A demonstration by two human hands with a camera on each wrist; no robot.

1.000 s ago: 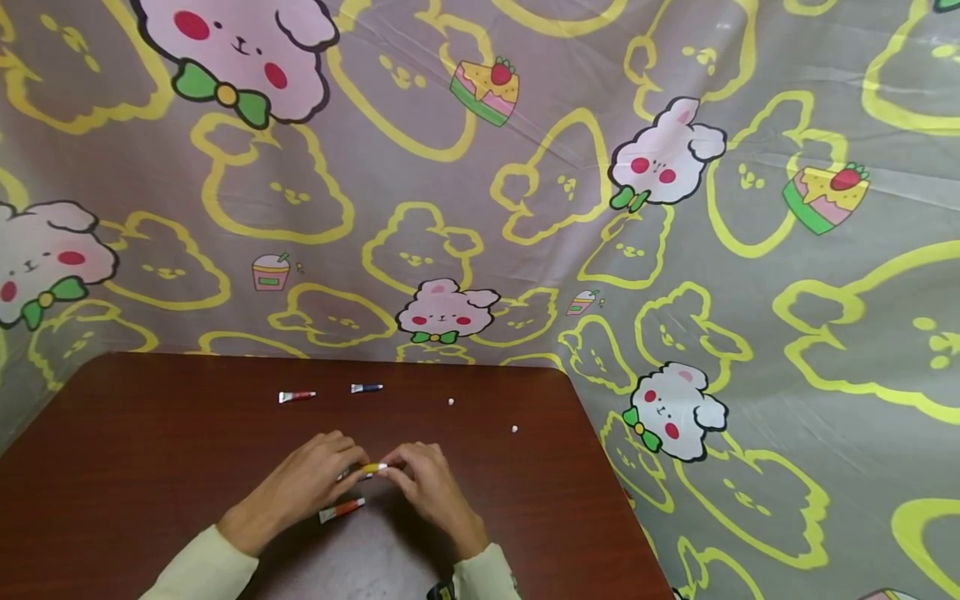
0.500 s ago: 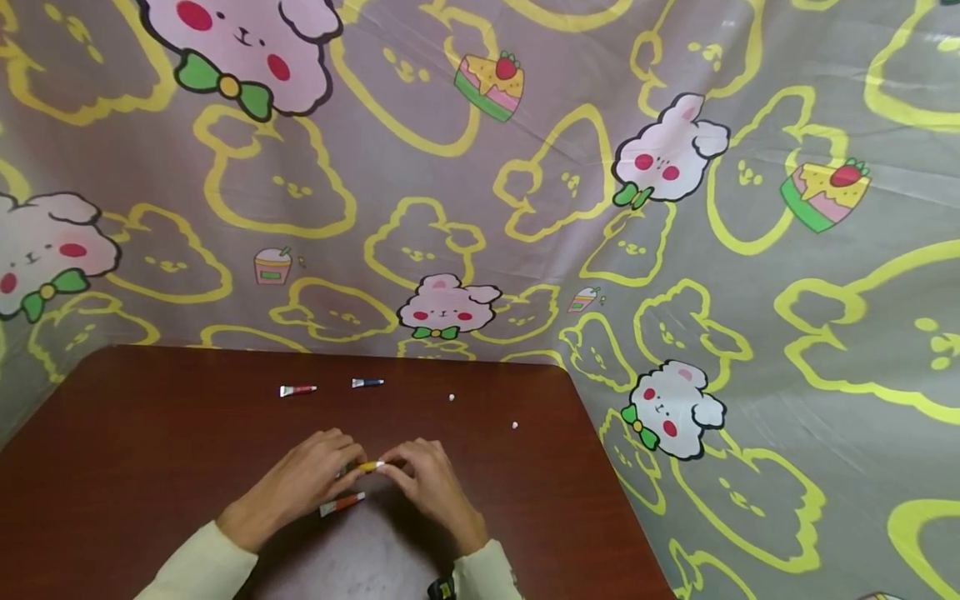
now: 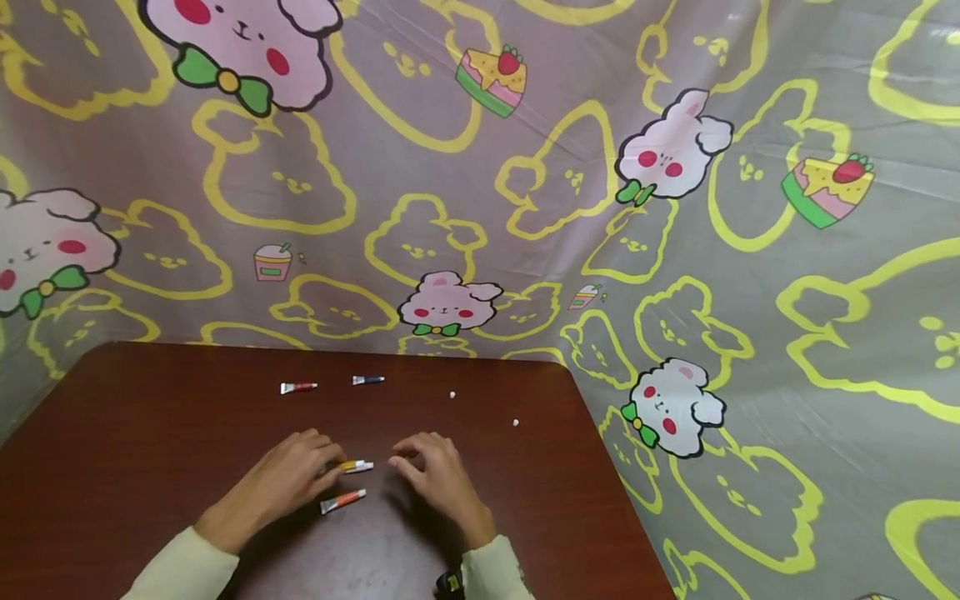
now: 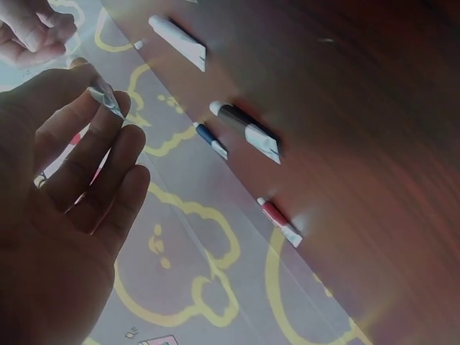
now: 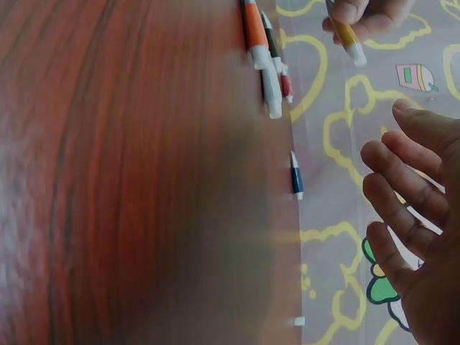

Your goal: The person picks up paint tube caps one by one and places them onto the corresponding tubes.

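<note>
My left hand (image 3: 281,477) pinches a yellow paint tube (image 5: 346,32) between thumb and fingers, its white-capped end pointing right. In the left wrist view only the tube's silvery crimped end (image 4: 108,100) shows past the fingers. Just to the right, my right hand (image 3: 441,477) holds nothing; the right wrist view shows its fingers (image 5: 402,194) parted and loosely bent. On the table below the left hand lies an orange tube (image 3: 343,501). Close by are a white tube (image 5: 272,90) and a black one (image 4: 248,129), the black one largely hidden by the left hand in the head view.
Farther back on the dark red wooden table (image 3: 187,417) lie a red tube (image 3: 298,387) and a blue tube (image 3: 368,380). Two small white pieces (image 3: 452,394) sit to the right of them. A patterned curtain (image 3: 480,208) hangs behind the table and along its right side.
My right hand has let go of the yellow tube's capped end and moved a little right. My left hand has drawn slightly left with the tube, and the white tube end now shows beneath it.
</note>
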